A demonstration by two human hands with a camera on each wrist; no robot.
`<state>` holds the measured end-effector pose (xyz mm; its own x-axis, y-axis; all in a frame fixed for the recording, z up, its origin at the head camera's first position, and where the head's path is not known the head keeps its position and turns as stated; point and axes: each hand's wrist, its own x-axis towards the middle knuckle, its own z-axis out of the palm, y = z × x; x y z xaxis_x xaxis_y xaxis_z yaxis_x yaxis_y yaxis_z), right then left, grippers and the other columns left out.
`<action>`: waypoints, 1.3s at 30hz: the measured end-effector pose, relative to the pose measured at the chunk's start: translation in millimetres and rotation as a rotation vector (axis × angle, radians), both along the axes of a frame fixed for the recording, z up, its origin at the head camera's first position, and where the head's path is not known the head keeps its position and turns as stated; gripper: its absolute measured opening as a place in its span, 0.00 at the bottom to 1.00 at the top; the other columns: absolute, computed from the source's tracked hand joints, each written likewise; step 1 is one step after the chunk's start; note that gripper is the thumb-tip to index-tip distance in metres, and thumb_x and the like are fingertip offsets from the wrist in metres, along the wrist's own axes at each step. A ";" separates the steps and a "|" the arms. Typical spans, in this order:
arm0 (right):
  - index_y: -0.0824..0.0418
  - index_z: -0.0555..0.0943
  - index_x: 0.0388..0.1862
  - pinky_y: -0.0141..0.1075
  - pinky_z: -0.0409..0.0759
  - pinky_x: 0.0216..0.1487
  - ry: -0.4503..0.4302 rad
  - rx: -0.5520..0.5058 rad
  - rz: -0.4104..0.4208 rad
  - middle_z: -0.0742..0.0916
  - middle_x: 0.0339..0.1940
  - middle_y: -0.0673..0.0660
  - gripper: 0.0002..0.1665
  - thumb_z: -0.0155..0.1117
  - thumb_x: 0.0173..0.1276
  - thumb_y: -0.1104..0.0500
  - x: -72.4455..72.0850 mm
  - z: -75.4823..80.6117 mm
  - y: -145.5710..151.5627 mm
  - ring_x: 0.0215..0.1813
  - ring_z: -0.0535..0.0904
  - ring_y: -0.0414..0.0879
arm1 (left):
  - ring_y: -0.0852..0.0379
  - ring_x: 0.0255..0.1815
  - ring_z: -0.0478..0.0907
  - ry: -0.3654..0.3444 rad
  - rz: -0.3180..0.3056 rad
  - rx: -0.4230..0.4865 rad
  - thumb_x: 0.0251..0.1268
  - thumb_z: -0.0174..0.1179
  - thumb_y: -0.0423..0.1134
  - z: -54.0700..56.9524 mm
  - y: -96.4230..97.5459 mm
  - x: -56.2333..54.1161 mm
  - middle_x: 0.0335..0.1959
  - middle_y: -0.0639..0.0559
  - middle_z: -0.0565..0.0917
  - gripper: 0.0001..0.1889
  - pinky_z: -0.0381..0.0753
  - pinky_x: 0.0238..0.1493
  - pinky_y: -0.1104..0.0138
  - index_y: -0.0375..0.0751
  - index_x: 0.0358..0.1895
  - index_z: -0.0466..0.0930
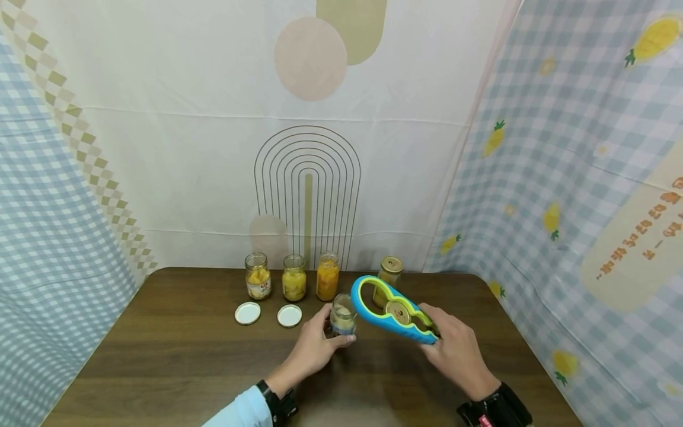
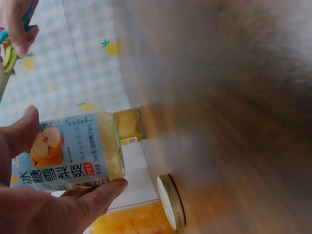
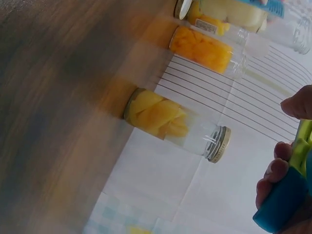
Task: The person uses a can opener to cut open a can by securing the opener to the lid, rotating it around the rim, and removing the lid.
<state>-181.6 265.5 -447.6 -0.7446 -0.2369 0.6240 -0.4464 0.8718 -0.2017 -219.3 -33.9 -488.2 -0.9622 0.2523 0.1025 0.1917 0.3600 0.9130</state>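
Observation:
My left hand [image 1: 315,343] grips a glass jar [image 2: 63,151] with a blue pear label, thumb on one side and fingers on the other. The jar's mouth is uncovered, and pale fruit shows inside. In my right hand [image 1: 453,344] are the handles of a blue and green jar opener [image 1: 385,322], tilted up to the left beside the jar. A gold lid [image 1: 398,312] sits between the opener's toothed inner edges. Behind the opener stands a capped jar [image 3: 165,119] of yellow fruit, partly hidden by it in the head view.
Along the back of the brown table [image 1: 197,356] stand uncapped jars of yellow fruit [image 1: 258,279], yellow chunks [image 1: 294,280] and orange fruit [image 1: 328,277]. Two lids [image 1: 248,313] lie in front of them, white insides up. Cloth curtains [image 1: 203,178] hang behind and at both sides.

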 end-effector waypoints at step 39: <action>0.59 0.85 0.59 0.32 0.78 0.33 0.014 0.010 0.032 0.92 0.44 0.54 0.36 0.90 0.49 0.62 8.1 0.2 -15.5 0.36 0.83 0.40 | 0.48 0.47 0.83 0.180 0.032 0.131 0.66 0.76 0.46 -42.2 46.4 -81.9 0.48 0.41 0.85 0.26 0.85 0.50 0.54 0.35 0.57 0.77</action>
